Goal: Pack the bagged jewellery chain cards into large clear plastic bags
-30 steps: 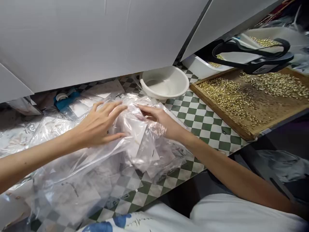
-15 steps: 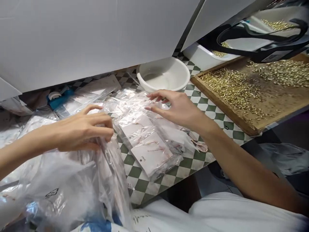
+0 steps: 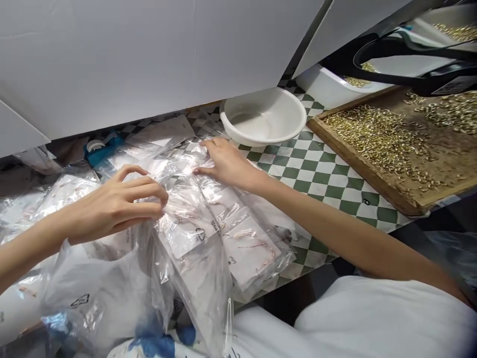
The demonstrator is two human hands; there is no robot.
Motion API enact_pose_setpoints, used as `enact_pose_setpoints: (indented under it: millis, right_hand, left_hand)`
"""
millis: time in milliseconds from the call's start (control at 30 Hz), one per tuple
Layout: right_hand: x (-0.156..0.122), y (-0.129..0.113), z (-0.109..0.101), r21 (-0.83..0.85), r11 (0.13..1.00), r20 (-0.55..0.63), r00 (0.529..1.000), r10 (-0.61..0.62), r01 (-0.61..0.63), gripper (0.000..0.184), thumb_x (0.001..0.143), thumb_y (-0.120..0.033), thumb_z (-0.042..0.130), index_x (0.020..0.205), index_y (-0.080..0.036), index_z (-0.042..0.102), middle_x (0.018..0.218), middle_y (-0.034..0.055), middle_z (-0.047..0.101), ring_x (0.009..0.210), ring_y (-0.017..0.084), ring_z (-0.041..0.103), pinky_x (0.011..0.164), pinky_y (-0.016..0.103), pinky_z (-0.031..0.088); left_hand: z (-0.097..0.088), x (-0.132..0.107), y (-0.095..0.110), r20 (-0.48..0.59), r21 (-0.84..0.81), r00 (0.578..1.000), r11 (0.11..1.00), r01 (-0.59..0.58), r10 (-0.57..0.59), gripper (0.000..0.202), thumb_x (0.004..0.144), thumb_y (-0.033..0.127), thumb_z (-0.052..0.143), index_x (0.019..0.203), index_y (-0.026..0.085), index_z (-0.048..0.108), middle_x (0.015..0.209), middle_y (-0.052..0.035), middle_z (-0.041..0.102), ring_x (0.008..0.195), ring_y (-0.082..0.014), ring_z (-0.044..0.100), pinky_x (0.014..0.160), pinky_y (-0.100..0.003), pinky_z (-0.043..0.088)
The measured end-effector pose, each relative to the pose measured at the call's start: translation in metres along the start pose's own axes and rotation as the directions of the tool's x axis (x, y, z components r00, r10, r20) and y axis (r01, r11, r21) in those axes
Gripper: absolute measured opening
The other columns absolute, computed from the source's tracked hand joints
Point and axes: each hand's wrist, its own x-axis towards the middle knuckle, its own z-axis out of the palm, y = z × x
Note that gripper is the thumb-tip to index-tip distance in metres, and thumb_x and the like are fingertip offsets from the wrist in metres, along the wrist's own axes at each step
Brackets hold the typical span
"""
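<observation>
We see the left hand, fingers curled, and the right hand, fingers parted, at a clear plastic bag overlapping carded jewelry, presumably to stop slipping; their grip we cannot tell.

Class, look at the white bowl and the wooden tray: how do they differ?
Shape: the bowl is round, while the tray has straight edges and a corner.
Colour: the bowl is white; the tray is brown.
Size: the tray looks larger than the bowl, and runs out of the picture.
Shared: both stand on the checked table, and neither is touched by a hand.
</observation>
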Motion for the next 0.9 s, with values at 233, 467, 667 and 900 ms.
enact_pose_setpoints:
  millis: [233, 467, 667, 900]
  right_hand:
    - [0.018, 0.003, -0.009, 0.330, 0.943, 0.045, 0.999, 0.024, -0.038, 0.019, 0.095, -0.035, 0.071, 0.098, -0.017, 0.077, 0.082, 0.0066, 0.072, 0.075, 0.022, 0.065, 0.078, 0.043, 0.058]
    - [0.006, -0.020, -0.070, 0.327, 0.924, -0.601, 0.798, 0.041, 0.200, 0.040, 0.103, -0.059, 0.058, 0.095, -0.021, 0.068, 0.118, 0.0133, 0.070, 0.109, 0.023, 0.067, 0.093, 0.041, 0.064]
    - [-0.010, -0.018, -0.109, 0.516, 0.840, -0.516, 0.845, 0.144, 0.171, 0.020, 0.102, -0.040, 0.057, 0.117, -0.028, 0.056, 0.133, 0.0078, 0.069, 0.121, 0.024, 0.068, 0.105, 0.043, 0.062]
    - [-0.018, -0.016, -0.093, 0.269, 0.962, -0.202, 0.975, 0.098, -0.041, 0.049, 0.086, -0.037, 0.084, 0.127, -0.017, 0.067, 0.134, 0.0134, 0.069, 0.126, 0.032, 0.064, 0.113, 0.055, 0.053]
  left_hand:
    - [0.011, -0.016, 0.002, -0.134, 0.043, 0.990, 0.998, 0.046, -0.040, 0.027, 0.109, 0.017, 0.044, 0.100, 0.030, 0.066, 0.113, -0.0005, 0.079, 0.103, -0.0168, 0.073, 0.115, -0.043, 0.038]
    - [0.030, -0.017, 0.006, -0.315, 0.153, 0.948, 0.983, 0.099, -0.047, 0.018, 0.106, 0.017, 0.053, 0.099, 0.028, 0.064, 0.107, 0.0019, 0.080, 0.096, -0.0161, 0.076, 0.111, -0.044, 0.040]
    - [0.047, -0.006, -0.002, -0.398, 0.061, 0.910, 0.987, 0.151, -0.115, 0.029, 0.109, 0.028, 0.050, 0.138, 0.026, 0.056, 0.149, -0.0120, 0.064, 0.136, -0.0243, 0.063, 0.118, -0.047, 0.043]
    - [0.017, -0.077, -0.015, -0.252, -0.224, 0.852, 0.884, 0.411, -0.460, 0.052, 0.108, 0.049, 0.049, 0.156, 0.027, 0.047, 0.166, -0.0082, 0.048, 0.151, -0.0343, 0.049, 0.124, -0.055, 0.044]
